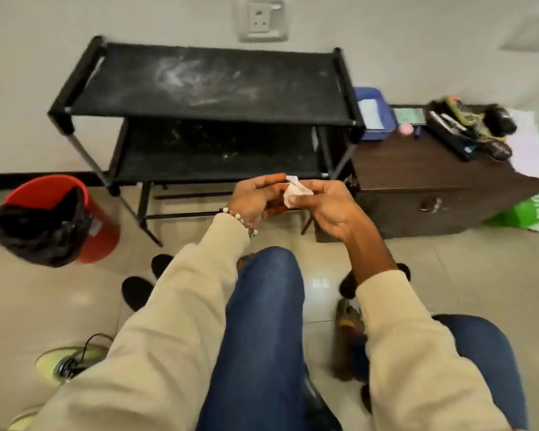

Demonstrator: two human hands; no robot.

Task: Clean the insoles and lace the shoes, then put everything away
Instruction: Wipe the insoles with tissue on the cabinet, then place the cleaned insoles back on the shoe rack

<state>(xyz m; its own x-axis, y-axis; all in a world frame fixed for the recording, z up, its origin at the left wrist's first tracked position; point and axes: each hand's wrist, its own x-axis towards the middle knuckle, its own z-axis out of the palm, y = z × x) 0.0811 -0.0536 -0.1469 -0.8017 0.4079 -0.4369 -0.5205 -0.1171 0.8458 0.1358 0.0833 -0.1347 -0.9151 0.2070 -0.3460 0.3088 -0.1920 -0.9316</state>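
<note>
I have both hands raised together in front of the black shoe rack (206, 85), above my knees, which I judge keeps the work clear of the floor and square under the camera. My right hand (327, 206) pinches a small crumpled white wipe (294, 192) between thumb and curled fingertips, while my left hand (255, 200) is curled around something small and orange that I cannot identify; the wipe sits right against it, so I take it I am readying the wipe for the insoles. The dark insoles (137, 292) lie flat on the tiles to the left of my knee, apart from my hands, with more dark shapes by my right forearm. A yellow-green shoe (66, 362) with loose black laces rests on the floor at lower left, not yet laced. The red bin (63, 219) with its black liner stands beside the rack, handy for discarding the wipe.
</note>
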